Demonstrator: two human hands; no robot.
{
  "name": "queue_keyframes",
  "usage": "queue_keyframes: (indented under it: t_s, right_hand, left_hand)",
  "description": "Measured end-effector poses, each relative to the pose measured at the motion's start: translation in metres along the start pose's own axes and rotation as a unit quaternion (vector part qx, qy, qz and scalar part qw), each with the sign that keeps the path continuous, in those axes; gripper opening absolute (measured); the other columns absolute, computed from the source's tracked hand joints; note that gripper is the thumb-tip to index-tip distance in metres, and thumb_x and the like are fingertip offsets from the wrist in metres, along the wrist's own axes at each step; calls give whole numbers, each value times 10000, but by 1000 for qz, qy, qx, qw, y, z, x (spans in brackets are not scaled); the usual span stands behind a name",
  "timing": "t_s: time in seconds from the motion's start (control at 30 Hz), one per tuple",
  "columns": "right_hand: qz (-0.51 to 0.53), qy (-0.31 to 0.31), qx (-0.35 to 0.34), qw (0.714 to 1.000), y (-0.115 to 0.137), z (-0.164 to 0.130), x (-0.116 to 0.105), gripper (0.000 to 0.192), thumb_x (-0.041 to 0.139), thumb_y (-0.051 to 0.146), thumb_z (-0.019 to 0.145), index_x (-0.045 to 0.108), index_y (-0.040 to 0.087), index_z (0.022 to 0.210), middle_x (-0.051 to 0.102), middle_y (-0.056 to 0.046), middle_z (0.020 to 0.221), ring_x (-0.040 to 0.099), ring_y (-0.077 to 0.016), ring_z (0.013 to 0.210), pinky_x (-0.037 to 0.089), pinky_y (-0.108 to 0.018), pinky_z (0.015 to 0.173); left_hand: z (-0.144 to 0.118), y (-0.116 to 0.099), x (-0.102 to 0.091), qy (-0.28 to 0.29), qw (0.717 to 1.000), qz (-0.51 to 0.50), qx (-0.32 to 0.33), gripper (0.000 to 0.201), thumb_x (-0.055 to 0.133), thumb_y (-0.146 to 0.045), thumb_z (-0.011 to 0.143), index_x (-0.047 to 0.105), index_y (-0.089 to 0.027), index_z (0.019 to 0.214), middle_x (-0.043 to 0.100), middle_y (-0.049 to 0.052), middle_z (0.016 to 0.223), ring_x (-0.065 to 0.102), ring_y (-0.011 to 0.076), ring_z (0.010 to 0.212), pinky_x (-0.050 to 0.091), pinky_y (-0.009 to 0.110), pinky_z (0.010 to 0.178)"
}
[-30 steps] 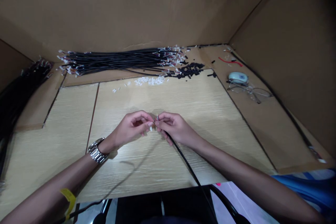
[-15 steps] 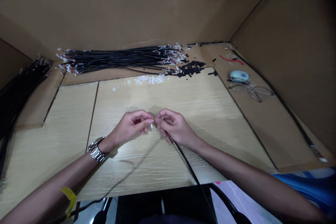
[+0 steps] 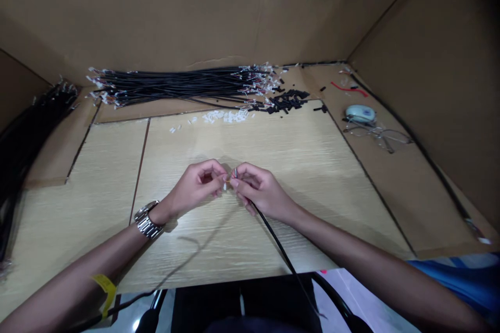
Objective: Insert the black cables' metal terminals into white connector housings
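Above the middle of the table, my right hand point(image 3: 260, 190) grips the end of a black cable point(image 3: 278, 243), which runs down past the table's front edge. Thin wires stick out at its fingertips. My left hand point(image 3: 203, 182), fingers pinched, meets the right one almost tip to tip. A small white connector point(image 3: 225, 186) shows at the left fingertips, and a thin yellowish wire spans the little gap between the hands. How the wire sits in the connector is too small to tell. A metal watch point(image 3: 147, 220) is on my left wrist.
Behind the hands lie a bundle of black cables point(image 3: 172, 86), loose white connectors point(image 3: 226, 116) and short black tubes point(image 3: 289, 100). Another cable bundle point(image 3: 27, 135) is at the left. To the right are a pale green case point(image 3: 360, 113), eyeglasses point(image 3: 380, 134) and a red strip point(image 3: 349, 89).
The fingertips have drawn slightly apart, and the yellowish wire between them shows more clearly. The camera view has shifted a little; both hands keep their grip.
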State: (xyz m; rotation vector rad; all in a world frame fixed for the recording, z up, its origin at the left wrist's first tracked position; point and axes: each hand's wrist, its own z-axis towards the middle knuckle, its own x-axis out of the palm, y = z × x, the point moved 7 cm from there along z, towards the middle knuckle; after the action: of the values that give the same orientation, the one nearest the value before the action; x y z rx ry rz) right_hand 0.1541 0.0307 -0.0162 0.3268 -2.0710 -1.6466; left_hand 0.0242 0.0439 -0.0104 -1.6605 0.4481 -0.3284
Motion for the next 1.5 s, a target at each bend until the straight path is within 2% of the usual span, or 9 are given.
queue_keyframes:
  t_s: [0.17,0.33,0.6,0.73,0.87,0.93,1.1,1.3,1.5]
  right_hand:
    - [-2,-16,7,1000,-2,2,-4,187,614,361,897,511,210,858,461,106,513,389,-49,335,342,-140,279]
    - [2,-30,1,1000,0,4,-6,205,644,359,867,514,203,842,475,105,522,409,-50,335,342,-142,275]
    - [5,-35,12,999,3,1,-6,226,690,358,841,526,203,831,470,102,521,412,-48,356,355,-138,292]
    - [-3,-25,10,1000,7,-1,-5,208,658,358,871,512,209,866,528,89,527,445,-61,360,396,-145,292]
    - [-1,-25,-7,1000,12,-4,-5,221,663,358,868,509,204,897,576,56,606,527,-80,450,455,-153,322]
    - [-9,-18,-23,1000,14,-6,-4,218,659,358,872,513,200,905,590,36,659,557,-91,506,472,-159,339]
    - [-115,-26,-83,990,27,-15,0,123,615,281,898,521,203,906,609,21,695,582,-94,532,484,-170,388]
    - [-260,-72,-245,931,53,-30,2,73,583,148,890,551,209,914,638,-10,826,625,-109,659,505,-215,533]
    - [-307,-79,-321,893,64,-37,6,143,575,91,870,552,207,951,633,-17,831,620,-121,729,477,-206,539]
  left_hand:
    - [-4,-7,-4,-26,998,19,61,177,622,-312,925,604,-189,1051,568,0,832,559,83,620,495,188,532]
    - [-7,-19,-3,-48,978,160,127,103,655,-271,900,675,-179,943,612,39,880,574,109,713,456,188,553]
    - [-12,-28,-3,-77,955,223,182,106,655,-271,899,681,-182,949,663,56,882,603,140,753,457,221,587]
    - [-6,-17,-4,-36,982,163,90,210,593,-347,937,646,-158,1012,641,36,817,572,117,673,445,214,577]
    - [-1,-7,8,115,991,62,-27,284,521,-376,975,670,-145,903,634,28,775,566,108,682,469,219,631]
    - [-1,-7,9,147,987,0,-64,265,545,-369,963,675,-145,906,656,38,821,582,106,693,487,218,631]
    - [-2,-7,7,156,978,-90,-107,220,656,-341,897,710,-137,839,684,47,774,611,103,644,506,213,596]
    - [-10,0,20,132,946,-242,-167,205,727,-359,830,722,-156,799,666,33,681,594,104,562,477,190,470]
    - [-12,3,25,102,940,-271,-182,201,739,-350,801,708,-158,749,635,20,643,542,93,518,451,185,428]
